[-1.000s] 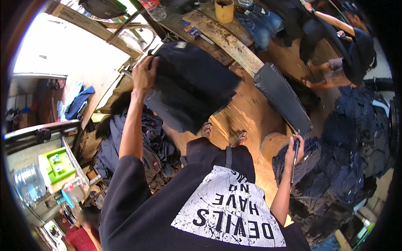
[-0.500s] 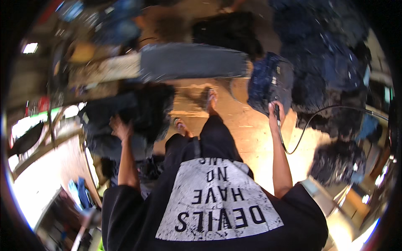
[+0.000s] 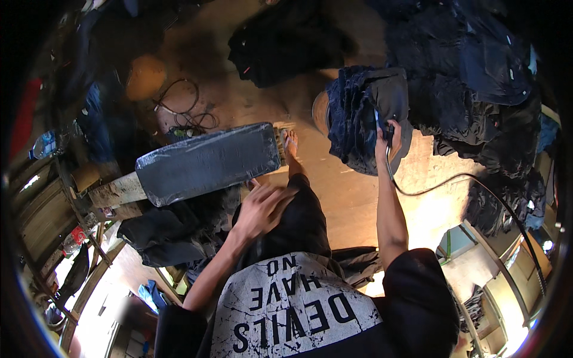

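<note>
My right hand (image 3: 388,138) is closed around a slim hand tool (image 3: 390,132) with a black hose (image 3: 444,180). It rests at the near part of a stack of dark blue and black folded garments (image 3: 358,122), which sits on a round stool (image 3: 321,113). My left hand (image 3: 262,210) hovers over my lap with nothing in it, its fingers stretched out. Just beyond it lies a long padded board (image 3: 209,161) wrapped in dark plastic. A pile of black garments (image 3: 173,235) lies to the left of this hand.
Large heaps of dark garments (image 3: 459,89) fill the far right. More black cloth (image 3: 289,42) lies on the floor ahead. A coiled cable (image 3: 191,104) lies beyond the board. A wooden beam (image 3: 116,191) carries the board. A plastic bottle (image 3: 45,145) is at the far left.
My left hand has left the black garment pile and moved right, over my lap. My right hand keeps the tool at the garment stack. The view has turned, and the board appears nearer and tilted.
</note>
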`<state>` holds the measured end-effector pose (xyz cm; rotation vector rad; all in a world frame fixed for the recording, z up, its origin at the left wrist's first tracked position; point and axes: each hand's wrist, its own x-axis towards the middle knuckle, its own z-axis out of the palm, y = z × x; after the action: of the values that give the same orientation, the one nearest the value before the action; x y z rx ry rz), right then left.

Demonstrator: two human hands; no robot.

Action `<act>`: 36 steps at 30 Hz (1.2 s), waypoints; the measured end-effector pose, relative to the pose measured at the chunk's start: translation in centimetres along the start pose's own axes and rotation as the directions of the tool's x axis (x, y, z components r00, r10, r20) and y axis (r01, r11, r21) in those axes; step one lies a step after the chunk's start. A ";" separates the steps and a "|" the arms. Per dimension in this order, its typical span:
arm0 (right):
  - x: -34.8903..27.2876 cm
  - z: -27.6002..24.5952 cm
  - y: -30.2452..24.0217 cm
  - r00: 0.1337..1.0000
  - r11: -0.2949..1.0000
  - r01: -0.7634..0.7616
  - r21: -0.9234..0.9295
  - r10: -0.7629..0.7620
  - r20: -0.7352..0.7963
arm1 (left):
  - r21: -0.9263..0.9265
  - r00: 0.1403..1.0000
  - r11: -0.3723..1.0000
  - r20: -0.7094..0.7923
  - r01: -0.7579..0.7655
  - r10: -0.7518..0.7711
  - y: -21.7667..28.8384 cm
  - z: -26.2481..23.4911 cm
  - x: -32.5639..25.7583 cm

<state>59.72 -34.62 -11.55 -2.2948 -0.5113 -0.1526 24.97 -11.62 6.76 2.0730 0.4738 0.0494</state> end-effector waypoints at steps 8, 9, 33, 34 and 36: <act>-2.0 -2.5 -17.8 0.979 0.982 0.140 0.130 -0.156 0.130 | 0.134 0.985 0.982 0.126 -0.131 0.114 -0.8 2.7 25.9; -3.3 -2.1 -19.9 0.979 0.978 0.105 0.180 -0.133 0.153 | 0.222 0.962 0.965 0.259 -0.141 0.081 -2.3 1.1 26.7; -18.7 15.9 -43.9 0.474 0.659 0.373 0.653 -0.740 0.477 | 0.210 0.682 0.856 -0.703 0.472 -0.204 -16.6 -18.5 -16.0; -18.8 15.7 -44.1 0.570 0.684 0.344 0.643 -0.696 0.436 | 0.210 0.681 0.838 -0.693 0.504 -0.235 -16.5 -18.9 -15.1; -18.6 15.0 -44.5 0.647 0.684 0.177 0.708 -0.623 0.440 | 0.212 0.787 0.889 -0.576 0.405 -0.221 -16.5 -19.9 -13.4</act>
<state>23.95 -1.95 2.70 -1.4684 -1.2765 0.5644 3.00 7.44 5.49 2.2594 1.2549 0.3879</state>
